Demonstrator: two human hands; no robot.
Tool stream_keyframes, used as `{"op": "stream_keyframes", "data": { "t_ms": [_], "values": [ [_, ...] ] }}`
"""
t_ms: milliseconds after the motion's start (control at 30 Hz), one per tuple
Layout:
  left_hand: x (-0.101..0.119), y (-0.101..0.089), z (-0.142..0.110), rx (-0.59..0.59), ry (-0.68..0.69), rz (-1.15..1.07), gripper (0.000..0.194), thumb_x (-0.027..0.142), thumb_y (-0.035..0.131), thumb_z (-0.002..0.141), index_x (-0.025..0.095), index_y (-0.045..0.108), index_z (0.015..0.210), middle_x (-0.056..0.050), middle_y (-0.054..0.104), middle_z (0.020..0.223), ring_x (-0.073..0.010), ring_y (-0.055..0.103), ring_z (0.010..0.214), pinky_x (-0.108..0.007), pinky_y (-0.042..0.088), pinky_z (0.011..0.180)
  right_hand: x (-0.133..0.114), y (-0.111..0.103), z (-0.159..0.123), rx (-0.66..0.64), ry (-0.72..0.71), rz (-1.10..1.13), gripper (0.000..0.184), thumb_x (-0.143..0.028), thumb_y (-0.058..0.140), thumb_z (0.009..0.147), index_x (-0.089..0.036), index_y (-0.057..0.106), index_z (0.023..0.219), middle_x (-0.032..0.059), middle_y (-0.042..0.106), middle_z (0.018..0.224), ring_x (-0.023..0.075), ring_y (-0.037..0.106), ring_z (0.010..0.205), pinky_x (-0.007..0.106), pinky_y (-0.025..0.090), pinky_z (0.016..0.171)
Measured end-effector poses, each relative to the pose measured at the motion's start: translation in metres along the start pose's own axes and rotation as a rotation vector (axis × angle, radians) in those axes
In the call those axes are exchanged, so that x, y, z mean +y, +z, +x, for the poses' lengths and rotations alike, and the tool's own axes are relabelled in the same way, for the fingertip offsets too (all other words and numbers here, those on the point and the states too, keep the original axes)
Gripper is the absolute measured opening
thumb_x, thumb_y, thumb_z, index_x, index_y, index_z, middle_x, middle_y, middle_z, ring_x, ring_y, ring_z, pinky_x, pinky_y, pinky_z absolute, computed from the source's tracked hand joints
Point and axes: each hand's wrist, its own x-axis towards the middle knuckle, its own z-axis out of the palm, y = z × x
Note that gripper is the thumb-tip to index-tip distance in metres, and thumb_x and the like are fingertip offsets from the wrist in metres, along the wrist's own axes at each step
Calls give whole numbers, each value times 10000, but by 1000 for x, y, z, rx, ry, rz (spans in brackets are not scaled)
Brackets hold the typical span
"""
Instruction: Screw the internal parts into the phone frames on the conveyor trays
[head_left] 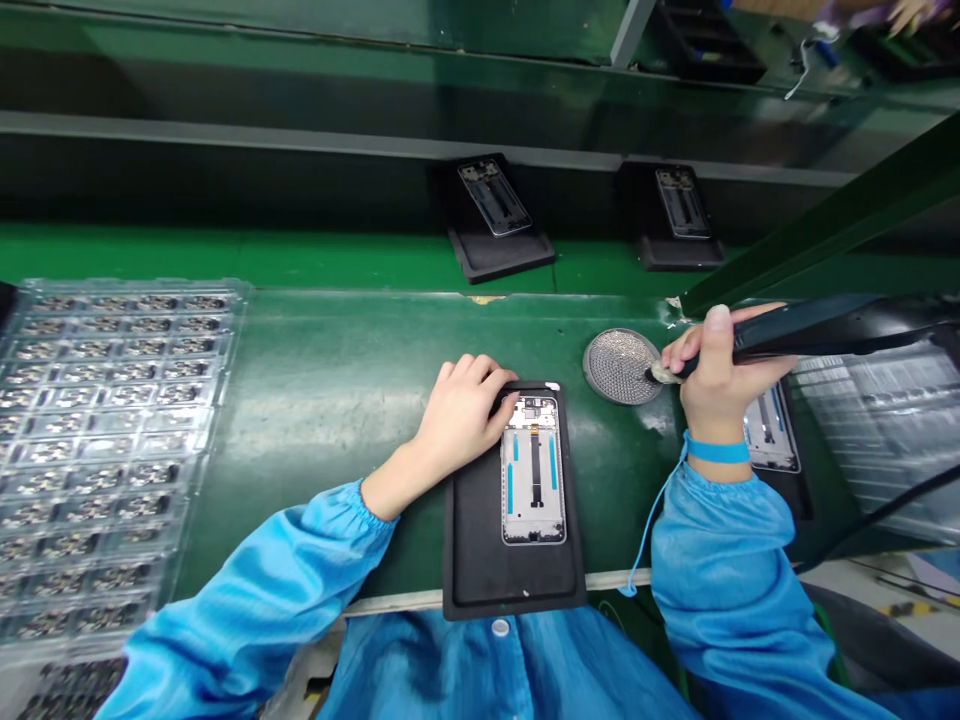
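A silver phone frame with a dark flex cable and blue strips lies in a black tray at the table's front edge. My left hand is closed on the tray's upper left corner, its thumb at the frame's top corner. In my right hand is a black electric screwdriver, wrapped by the fingers and held nearly level. The screwdriver's tip reaches the right side of a round dotted metal dish; whether it touches cannot be made out.
On the left lies a clear plastic tray with many small parts. Two black trays with phone frames sit at the back. Another phone frame lies behind my right wrist. A green post slants at the right.
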Motion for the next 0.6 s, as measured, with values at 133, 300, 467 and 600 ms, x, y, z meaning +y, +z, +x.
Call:
{"op": "stream_keyframes", "data": {
  "t_ms": [133,300,467,600],
  "values": [
    [5,-2,-14,-17,-26,-154,327,312,613,1241,239,837,1468,-106,836,1403,-330,707,1301,-511,510,1123,-5,1,0,-11,1,-15,544,-631,994,1011,-287,574,1039,-114,601,621,148,567,442,292,560,453],
    [7,-4,-26,-21,-118,-289,398,332,844,1110,276,831,1504,-90,822,1495,-354,674,1393,-551,486,1220,-42,29,-19,-36,-100,135,425,-491,949,1052,-303,568,1074,-129,570,621,133,516,433,268,541,469],
    [8,-5,-25,-49,-151,-336,413,314,870,1086,285,839,1497,-85,819,1506,-357,658,1415,-568,463,1247,-61,72,-60,-329,-14,334,341,-442,892,1132,-301,587,1072,-125,576,670,108,478,409,270,539,444],
    [12,-6,-25,-45,-153,-328,414,303,879,1074,281,839,1486,-78,819,1486,-347,654,1404,-557,457,1257,-49,85,-79,-421,35,353,314,-442,893,1135,-323,607,1085,-119,556,678,116,440,391,291,503,400]
  ]
}}
